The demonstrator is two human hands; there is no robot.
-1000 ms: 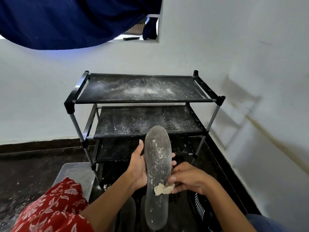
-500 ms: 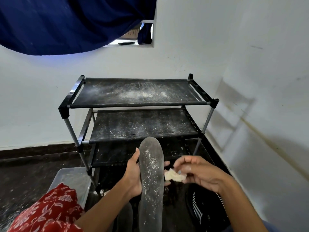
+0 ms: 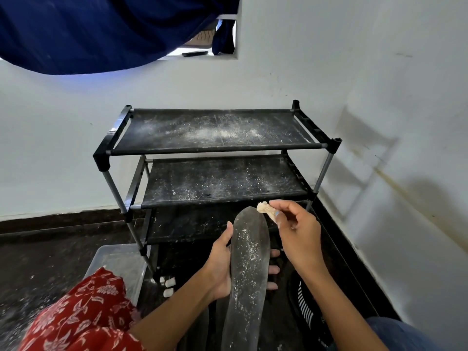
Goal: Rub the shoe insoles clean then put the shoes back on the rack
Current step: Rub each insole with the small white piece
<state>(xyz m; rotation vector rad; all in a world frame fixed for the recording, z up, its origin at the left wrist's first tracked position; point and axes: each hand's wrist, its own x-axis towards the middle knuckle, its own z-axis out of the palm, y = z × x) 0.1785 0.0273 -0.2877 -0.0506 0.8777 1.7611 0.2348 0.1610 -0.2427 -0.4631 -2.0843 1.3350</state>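
Note:
A long grey insole [image 3: 247,269], speckled with white powder, stands nearly upright in front of me. My left hand [image 3: 220,264] grips it from the left side, fingers wrapped behind it. My right hand [image 3: 295,231] is raised beside the insole's top end and pinches a small cream wad of cloth [image 3: 264,209], which is just off the insole's tip. The black shoe rack [image 3: 215,148] with three dusty fabric shelves stands behind, against the white wall; no shoes are on it.
A clear plastic tub [image 3: 119,264] sits on the dark floor left of the rack. A black shoe with white stripes [image 3: 306,307] lies at lower right. Red patterned clothing [image 3: 81,317] covers my left knee. White walls meet in a corner on the right.
My right hand lifted the wad off the lower part of the insole and moved it up to the top end. My left hand kept its hold.

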